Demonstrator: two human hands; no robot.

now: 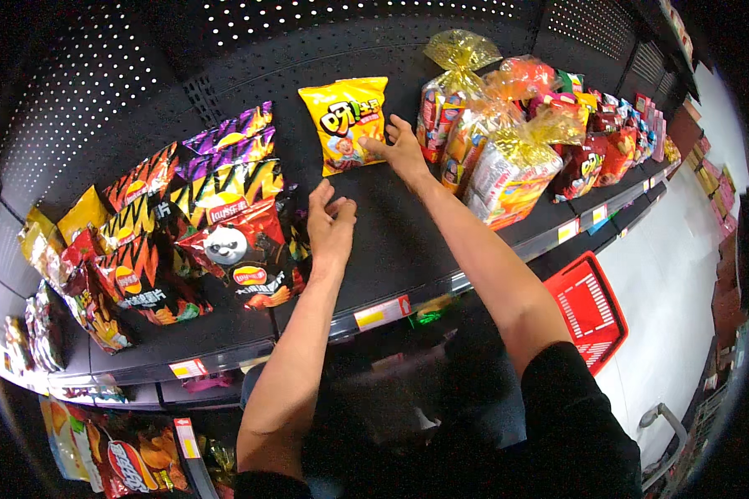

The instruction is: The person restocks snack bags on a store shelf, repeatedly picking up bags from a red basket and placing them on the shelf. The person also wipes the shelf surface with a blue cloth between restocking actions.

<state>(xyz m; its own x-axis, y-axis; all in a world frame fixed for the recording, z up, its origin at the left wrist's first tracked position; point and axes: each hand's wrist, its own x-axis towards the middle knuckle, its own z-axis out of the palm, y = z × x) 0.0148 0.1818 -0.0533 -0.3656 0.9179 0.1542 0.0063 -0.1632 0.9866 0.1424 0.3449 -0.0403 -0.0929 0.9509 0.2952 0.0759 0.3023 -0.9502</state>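
A yellow snack bag (343, 112) stands upright at the back of the black shelf (393, 231). My right hand (406, 153) is at the bag's right edge, thumb overlapping its front and fingers spread. Whether the thumb touches the bag cannot be told. Just below the bag's lower left corner is my left hand (332, 218), empty, its fingers loosely curled and apart. To the left of that hand stands a red and black Lay's chip bag (249, 256) with a panda picture. Gift packs wrapped in clear film with gold tops (512, 168) stand to the right of my right forearm.
Purple chip bags (228, 140) and orange-striped ones (137, 280) fill the left side. Price tags (381, 314) line the shelf's front edge. A red shopping basket (590, 312) is at the right over the white floor (668, 274). Lower left, more snack bags (131, 461) show.
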